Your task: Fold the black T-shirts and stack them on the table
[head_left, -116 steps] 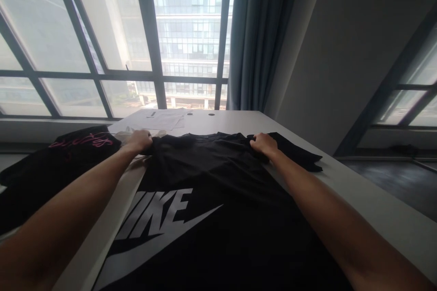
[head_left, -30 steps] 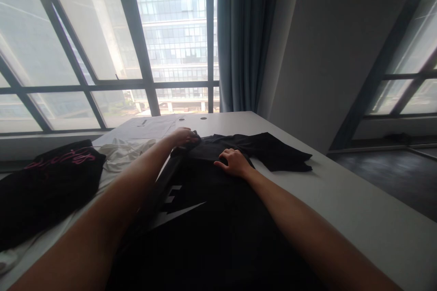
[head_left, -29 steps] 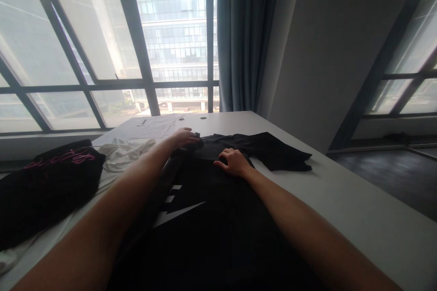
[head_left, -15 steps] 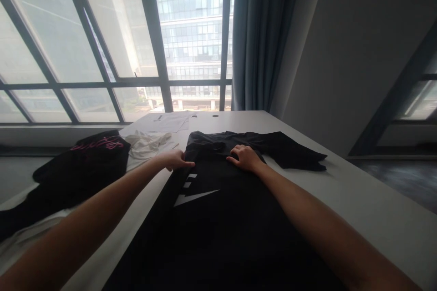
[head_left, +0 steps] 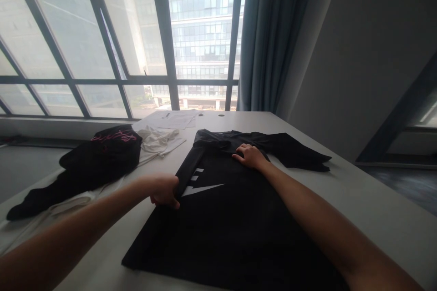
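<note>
Partly folded, black T-shirt (head_left: 235,223) shows white logo.

Pink-lettered black garment (head_left: 92,163), white cloth (head_left: 157,142), papers (head_left: 170,119)

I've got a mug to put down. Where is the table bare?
The table is bare right of the black shirt, past its sleeve. The left is crowded: a black garment and white cloth.

Left hand (head_left: 165,190) grips black shirt (head_left: 232,218); right hand (head_left: 250,156) presses it.
</note>
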`<move>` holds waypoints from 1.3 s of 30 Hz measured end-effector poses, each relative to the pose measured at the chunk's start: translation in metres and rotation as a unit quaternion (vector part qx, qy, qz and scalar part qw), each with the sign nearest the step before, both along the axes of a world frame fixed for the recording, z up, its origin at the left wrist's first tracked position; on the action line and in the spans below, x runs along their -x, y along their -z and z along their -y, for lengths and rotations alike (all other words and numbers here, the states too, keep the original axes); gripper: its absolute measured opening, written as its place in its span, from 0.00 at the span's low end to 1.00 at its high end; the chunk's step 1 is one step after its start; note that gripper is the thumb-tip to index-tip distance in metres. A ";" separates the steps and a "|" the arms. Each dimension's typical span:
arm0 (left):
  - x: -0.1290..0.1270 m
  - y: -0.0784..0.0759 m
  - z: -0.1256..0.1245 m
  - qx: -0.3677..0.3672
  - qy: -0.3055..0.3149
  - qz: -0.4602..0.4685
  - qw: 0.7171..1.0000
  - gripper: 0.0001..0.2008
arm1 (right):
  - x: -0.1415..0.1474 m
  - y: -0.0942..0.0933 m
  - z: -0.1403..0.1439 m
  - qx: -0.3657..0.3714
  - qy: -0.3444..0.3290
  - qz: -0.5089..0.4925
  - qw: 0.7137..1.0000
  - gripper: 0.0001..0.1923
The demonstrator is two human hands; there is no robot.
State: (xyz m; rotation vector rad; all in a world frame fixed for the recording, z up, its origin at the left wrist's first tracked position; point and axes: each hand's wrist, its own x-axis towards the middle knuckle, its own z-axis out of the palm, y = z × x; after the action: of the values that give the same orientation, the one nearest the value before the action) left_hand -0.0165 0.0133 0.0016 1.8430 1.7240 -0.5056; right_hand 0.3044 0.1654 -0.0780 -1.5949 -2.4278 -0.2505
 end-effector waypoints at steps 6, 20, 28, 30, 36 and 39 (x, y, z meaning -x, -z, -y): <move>0.011 -0.010 -0.002 0.040 0.001 0.080 0.996 0.15 | 0.000 0.000 0.000 0.001 -0.002 -0.009 1.000 0.23; -0.063 -0.016 -0.002 0.128 0.060 0.250 0.958 0.19 | -0.001 -0.001 0.002 0.007 -0.005 -0.009 1.000 0.23; -0.055 0.022 -0.053 -0.257 0.078 0.173 0.948 0.16 | -0.002 0.001 -0.001 0.007 -0.010 -0.023 1.000 0.22; -0.045 0.039 -0.078 -0.413 0.065 0.163 0.894 0.12 | -0.003 0.001 -0.001 0.012 -0.008 -0.029 0.999 0.21; -0.020 0.087 -0.126 -0.379 0.123 0.173 0.901 0.31 | -0.002 0.008 -0.006 0.059 0.033 -0.035 0.997 0.29; -0.017 0.091 -0.128 -0.326 0.142 0.145 0.923 0.32 | -0.002 0.014 -0.009 0.113 0.043 -0.023 0.992 0.34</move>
State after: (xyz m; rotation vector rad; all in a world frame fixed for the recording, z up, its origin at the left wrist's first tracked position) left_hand 0.0003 0.1410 -0.0894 2.4958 1.5284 0.2823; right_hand 0.3065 0.1741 -0.0922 -1.7788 -2.4278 0.0493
